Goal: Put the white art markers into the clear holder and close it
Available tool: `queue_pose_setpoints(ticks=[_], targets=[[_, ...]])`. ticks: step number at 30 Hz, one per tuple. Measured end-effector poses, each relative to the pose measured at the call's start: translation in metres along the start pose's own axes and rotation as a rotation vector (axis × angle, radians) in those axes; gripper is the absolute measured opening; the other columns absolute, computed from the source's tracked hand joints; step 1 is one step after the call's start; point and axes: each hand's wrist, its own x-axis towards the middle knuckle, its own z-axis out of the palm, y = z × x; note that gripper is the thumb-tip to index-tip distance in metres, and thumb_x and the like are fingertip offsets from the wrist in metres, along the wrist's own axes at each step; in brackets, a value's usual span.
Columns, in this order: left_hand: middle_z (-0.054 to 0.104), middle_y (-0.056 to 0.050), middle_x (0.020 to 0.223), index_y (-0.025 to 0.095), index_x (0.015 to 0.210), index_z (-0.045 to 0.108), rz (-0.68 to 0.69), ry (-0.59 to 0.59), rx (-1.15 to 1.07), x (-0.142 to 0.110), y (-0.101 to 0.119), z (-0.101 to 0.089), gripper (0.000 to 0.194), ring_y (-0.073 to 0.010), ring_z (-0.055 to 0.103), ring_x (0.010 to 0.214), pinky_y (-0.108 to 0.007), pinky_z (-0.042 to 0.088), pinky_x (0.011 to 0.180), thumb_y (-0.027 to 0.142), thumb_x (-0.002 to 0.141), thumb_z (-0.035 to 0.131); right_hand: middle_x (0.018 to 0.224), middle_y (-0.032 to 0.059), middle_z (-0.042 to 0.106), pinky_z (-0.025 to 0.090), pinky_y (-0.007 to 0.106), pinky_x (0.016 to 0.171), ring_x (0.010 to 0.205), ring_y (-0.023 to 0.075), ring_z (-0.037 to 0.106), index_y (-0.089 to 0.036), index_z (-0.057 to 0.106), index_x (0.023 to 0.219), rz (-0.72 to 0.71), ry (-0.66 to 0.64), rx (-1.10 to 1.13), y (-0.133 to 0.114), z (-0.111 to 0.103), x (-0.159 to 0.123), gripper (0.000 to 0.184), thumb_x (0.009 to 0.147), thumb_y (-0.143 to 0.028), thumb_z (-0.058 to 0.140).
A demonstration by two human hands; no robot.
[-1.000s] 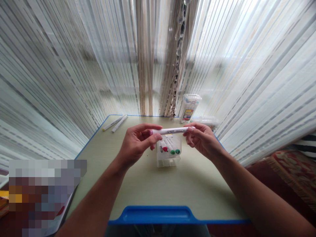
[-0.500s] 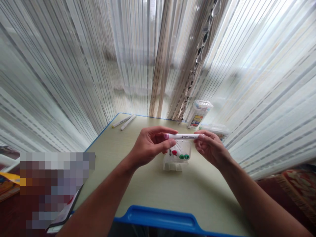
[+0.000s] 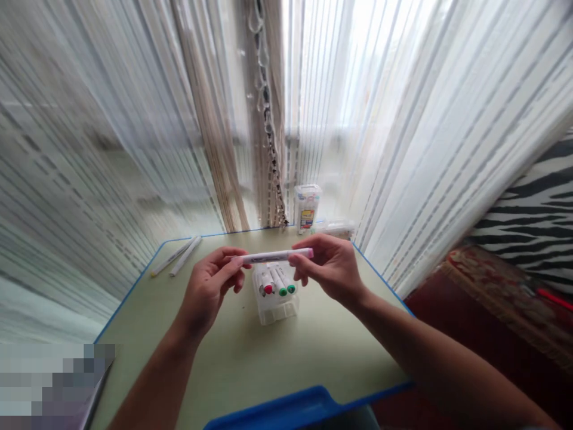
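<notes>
A white marker point(image 3: 273, 257) with a pink end lies level between my two hands, above the table. My left hand point(image 3: 215, 278) pinches its left end between thumb and fingers. Near the pink end on the right, my right hand point(image 3: 333, 263) grips the barrel the same way. Just below and behind the marker stands a clear plastic holder point(image 3: 278, 312). In it rest several white markers, among them a red-ended one point(image 3: 268, 289) and green-ended ones point(image 3: 283, 291). My hands and the held marker partly cover the holder's back.
Two markers point(image 3: 179, 257) lie at the table's far left. At the back stands a clear case point(image 3: 307, 209) with a label, beside another clear case point(image 3: 335, 228) lying down. The pale table point(image 3: 233, 364) has a blue edge. String curtains hang behind it.
The marker has been turned end for end: its pink end was at my left hand and is now at my right. The view has swung to the right.
</notes>
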Motion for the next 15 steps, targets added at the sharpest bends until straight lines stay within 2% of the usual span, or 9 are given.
queue_pose_setpoints(ticks=[7,12,15], targets=[[0.071,-0.004,0.074,0.014,0.091,0.073,-0.023,-0.016,-0.027,-0.001,0.003,-0.001,0.024,-0.0103,0.057,0.052,-0.022,0.043,0.049,0.033,0.078,0.081,0.060,-0.0006,0.069,0.055,0.019,0.041,0.046,0.0119,0.066,-0.012,0.075,0.083,-0.038,-0.012,0.062,-0.006,0.010,-0.003,0.035,0.062,-0.031,0.096],[0.071,-0.003,0.074,0.016,0.092,0.075,0.005,-0.020,-0.057,0.000,0.002,-0.002,0.020,-0.0093,0.057,0.052,-0.021,0.043,0.049,0.031,0.079,0.081,0.060,0.0002,0.070,0.055,0.020,0.040,0.046,0.0132,0.066,-0.012,0.075,0.084,-0.009,-0.025,0.088,-0.005,0.003,-0.001,0.036,0.062,-0.032,0.096],[0.070,-0.001,0.069,0.018,0.091,0.077,0.056,-0.018,-0.111,-0.003,0.001,-0.001,0.017,-0.0078,0.055,0.049,-0.020,0.043,0.048,0.028,0.079,0.083,0.056,0.0013,0.070,0.052,0.019,0.038,0.044,0.0133,0.065,-0.012,0.074,0.082,0.070,-0.042,0.125,-0.002,-0.007,0.003,0.032,0.066,-0.032,0.094]])
